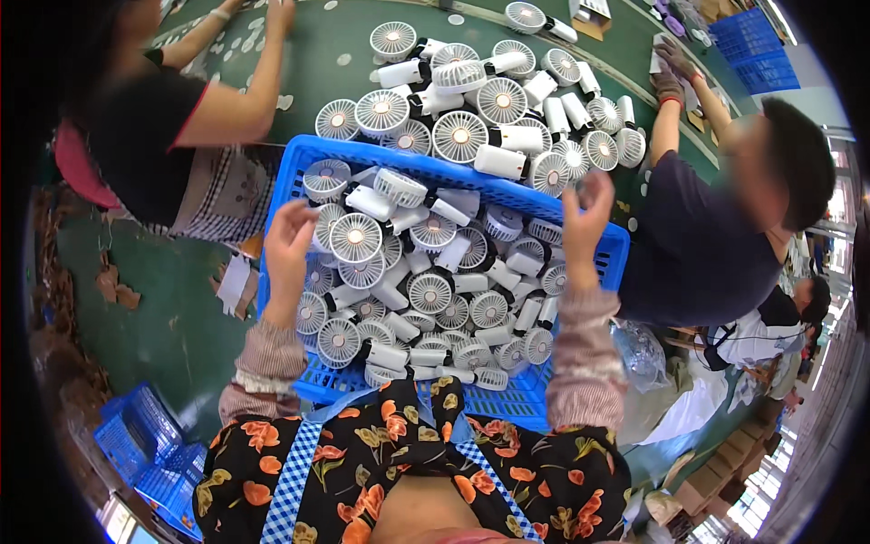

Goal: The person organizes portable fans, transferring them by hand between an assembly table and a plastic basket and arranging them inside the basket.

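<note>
A blue plastic crate stands in front of me, heaped with small white handheld fans that have round grilles and short handles. My left hand is over the crate's left side, its fingers loosely bent near the fans and nothing visible in them. Above the far right part of the crate is my right hand, fingers curled but apart, with no fan in it. Beyond the far rim, more white fans lie piled on the green work surface.
The green conveyor table carries scattered pale discs. A person works at the far left, and another person wearing gloves is at the right. Blue crates sit on the floor at lower left. Cardboard boxes stand at lower right.
</note>
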Tool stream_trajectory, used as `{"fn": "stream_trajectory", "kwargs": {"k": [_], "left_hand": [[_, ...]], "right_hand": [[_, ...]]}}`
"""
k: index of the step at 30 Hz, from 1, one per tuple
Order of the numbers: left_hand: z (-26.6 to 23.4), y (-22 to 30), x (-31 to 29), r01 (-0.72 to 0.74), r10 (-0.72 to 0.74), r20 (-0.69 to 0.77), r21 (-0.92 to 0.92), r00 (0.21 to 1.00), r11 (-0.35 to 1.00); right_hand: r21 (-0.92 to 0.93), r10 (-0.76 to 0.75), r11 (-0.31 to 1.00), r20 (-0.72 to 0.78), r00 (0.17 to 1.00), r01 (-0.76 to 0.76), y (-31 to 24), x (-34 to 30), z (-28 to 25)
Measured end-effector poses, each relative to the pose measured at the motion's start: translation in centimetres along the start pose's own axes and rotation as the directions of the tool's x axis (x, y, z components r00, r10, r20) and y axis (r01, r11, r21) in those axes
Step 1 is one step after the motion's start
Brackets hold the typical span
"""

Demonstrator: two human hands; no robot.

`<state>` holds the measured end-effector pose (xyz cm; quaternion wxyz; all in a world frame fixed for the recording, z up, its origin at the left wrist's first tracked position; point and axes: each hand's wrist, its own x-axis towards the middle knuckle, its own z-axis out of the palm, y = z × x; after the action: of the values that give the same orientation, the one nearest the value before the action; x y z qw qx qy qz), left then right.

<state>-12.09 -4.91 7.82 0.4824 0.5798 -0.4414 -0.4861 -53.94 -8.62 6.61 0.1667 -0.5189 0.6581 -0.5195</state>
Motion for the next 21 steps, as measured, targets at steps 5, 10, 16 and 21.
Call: {"fn": "stream_trajectory", "kwargs": {"k": [5,10,16,21], "left_hand": [[-2.0,-4.0,-5.1,0.132,-0.118,-0.161,0.079,0.98,0.988],[-0.6,-5.5,-4.2,-0.139,0.24,-0.071,0.647,0.968,0.75],[-1.1,-7.6,-2.3,-0.249,0.289,0.105,0.815,0.952,0.524],[-1.4,-8.0,-1.7,-0.224,0.204,0.134,0.819,0.97,0.528]], "right_hand": [[-0.037,-0.094,0.991,0.509,0.855,0.131,-3.4,-9.7,3.7],[-0.294,0.01,0.899,0.753,0.658,0.324,-3.1,-8.7,9.2],[-0.501,0.281,0.808,0.79,0.545,0.31,-1.2,-7.5,12.2],[-0.352,0.302,0.936,0.834,0.462,0.024,0.6,-7.8,12.1]]}}
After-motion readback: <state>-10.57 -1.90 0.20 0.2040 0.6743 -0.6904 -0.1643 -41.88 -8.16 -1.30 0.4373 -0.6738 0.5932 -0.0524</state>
